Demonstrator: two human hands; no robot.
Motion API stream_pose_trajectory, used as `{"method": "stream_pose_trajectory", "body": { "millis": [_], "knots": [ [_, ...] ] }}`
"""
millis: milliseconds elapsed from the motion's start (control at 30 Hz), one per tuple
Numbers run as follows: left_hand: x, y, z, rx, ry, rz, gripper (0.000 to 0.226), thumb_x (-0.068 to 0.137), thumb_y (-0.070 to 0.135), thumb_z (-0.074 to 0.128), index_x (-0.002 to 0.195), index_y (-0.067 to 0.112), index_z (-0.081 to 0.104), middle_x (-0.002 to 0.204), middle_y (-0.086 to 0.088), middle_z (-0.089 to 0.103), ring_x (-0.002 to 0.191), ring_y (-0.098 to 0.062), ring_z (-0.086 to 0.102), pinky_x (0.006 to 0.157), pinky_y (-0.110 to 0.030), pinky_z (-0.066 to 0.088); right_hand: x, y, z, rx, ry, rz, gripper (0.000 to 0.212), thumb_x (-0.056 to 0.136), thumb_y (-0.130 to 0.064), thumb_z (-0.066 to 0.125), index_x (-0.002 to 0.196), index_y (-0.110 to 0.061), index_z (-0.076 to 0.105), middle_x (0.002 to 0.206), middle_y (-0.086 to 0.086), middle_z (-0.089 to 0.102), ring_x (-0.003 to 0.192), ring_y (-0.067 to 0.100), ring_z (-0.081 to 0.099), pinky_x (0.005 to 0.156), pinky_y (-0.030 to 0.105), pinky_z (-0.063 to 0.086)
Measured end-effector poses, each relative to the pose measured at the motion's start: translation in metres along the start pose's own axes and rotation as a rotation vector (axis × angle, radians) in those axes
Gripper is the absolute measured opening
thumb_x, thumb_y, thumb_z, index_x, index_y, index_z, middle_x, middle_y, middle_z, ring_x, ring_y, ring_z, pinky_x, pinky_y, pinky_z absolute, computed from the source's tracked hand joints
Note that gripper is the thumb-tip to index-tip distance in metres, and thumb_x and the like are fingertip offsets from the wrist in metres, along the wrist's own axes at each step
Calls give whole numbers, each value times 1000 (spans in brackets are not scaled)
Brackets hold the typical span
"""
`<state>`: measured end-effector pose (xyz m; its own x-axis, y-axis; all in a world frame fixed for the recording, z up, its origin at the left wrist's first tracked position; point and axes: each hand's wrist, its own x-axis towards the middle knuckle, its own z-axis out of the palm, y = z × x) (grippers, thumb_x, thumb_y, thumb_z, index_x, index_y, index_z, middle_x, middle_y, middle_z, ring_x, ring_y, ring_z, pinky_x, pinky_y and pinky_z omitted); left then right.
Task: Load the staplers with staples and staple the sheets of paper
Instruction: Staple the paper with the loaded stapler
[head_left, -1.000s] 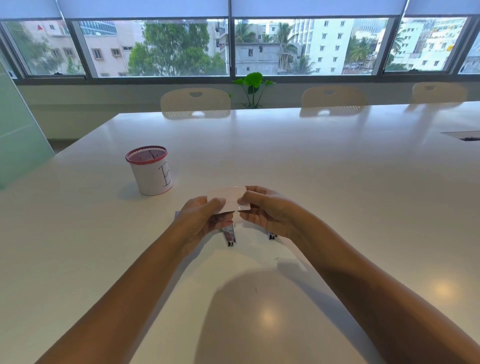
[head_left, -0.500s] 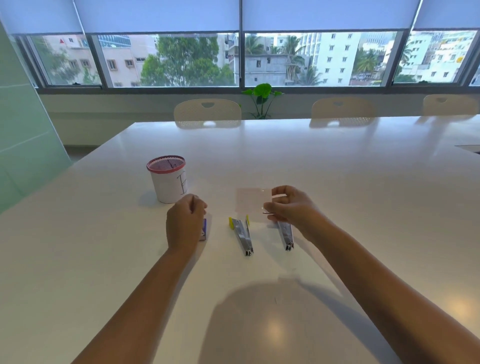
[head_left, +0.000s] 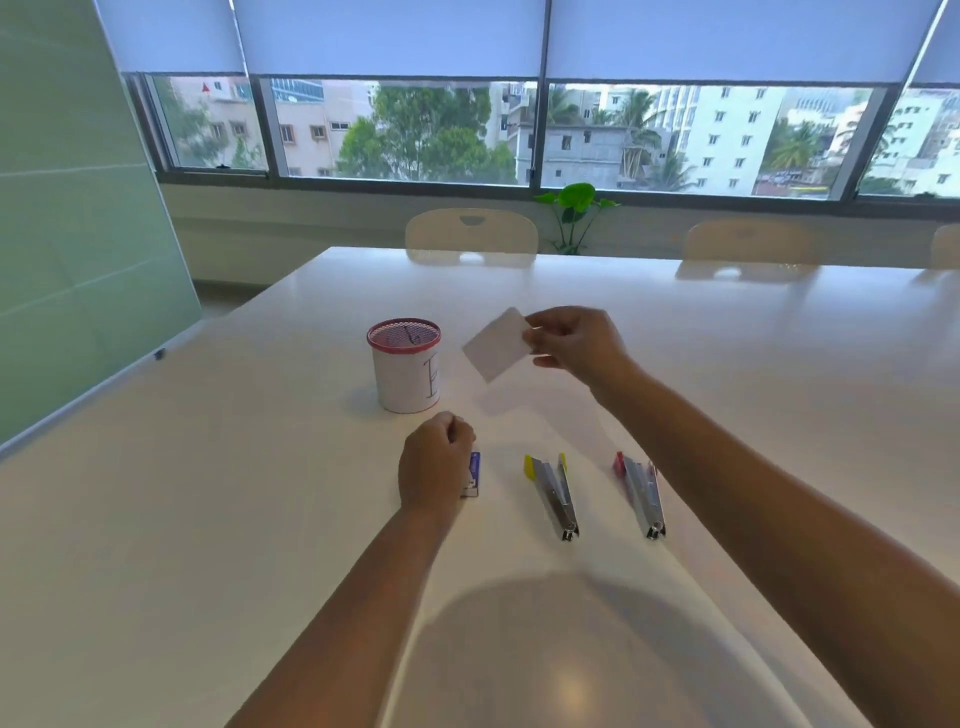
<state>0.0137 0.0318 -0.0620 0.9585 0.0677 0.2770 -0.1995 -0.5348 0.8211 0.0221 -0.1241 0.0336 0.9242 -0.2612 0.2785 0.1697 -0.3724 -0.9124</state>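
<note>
White table (head_left: 208, 519): right hand (head_left: 576, 340) pinches paper slip (head_left: 496, 344) aloft; left hand (head_left: 434, 462) curls its grip over blue box (head_left: 474, 474).

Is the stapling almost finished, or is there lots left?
Hard to tell what's done. The right hand holds up a small paper near the cup. The left hand rests on a blue box. Both staplers lie untouched.

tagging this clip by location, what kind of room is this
Most likely an office meeting room: a long white table with chairs along its far side, a wide window with roller blinds facing city buildings, and staplers lying out.
</note>
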Motion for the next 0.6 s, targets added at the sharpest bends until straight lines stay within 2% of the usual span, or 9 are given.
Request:
{"method": "stream_pose_trajectory", "body": {
  "millis": [133,200,267,433,600],
  "knots": [
    [3,-1,3,35,-11,-10,31,93,26,40,87,8,64,89,-12,71,83,-26,65,78,-37,54,26,-27,27,-151,36,-162,23,83,-10,66,105,-2,68,86,6,64,76,19,62,72,28,58],
    [5,0,4,63,-23,-7,32,94,28,39,90,10,64,92,-11,71,85,-25,65,79,-34,54,37,-36,42,-187,48,-212,22,84,-10,65,105,-3,68,94,11,68,78,20,61,76,34,57],
    [7,-1,6,86,-27,0,32,95,29,39,93,11,64,95,-8,71,87,-22,65,80,-29,52,46,-40,57,-212,46,-248,23,85,-9,63,106,-3,68,103,13,69,77,19,59,77,32,56],
    [9,-4,9,116,-13,1,31,95,32,38,98,14,63,101,-4,70,91,-18,65,81,-25,48,66,-38,92,-320,-10,-296,23,87,-6,59,108,-3,68,107,14,69,78,16,53,72,25,46],
    [10,-4,11,136,-3,2,32,96,32,37,101,14,63,105,-2,69,95,-18,65,82,-23,47,75,-26,110,-487,-157,-304,24,87,-5,58,108,-4,68,111,12,68,100,24,62,88,29,50]
  ]
}}
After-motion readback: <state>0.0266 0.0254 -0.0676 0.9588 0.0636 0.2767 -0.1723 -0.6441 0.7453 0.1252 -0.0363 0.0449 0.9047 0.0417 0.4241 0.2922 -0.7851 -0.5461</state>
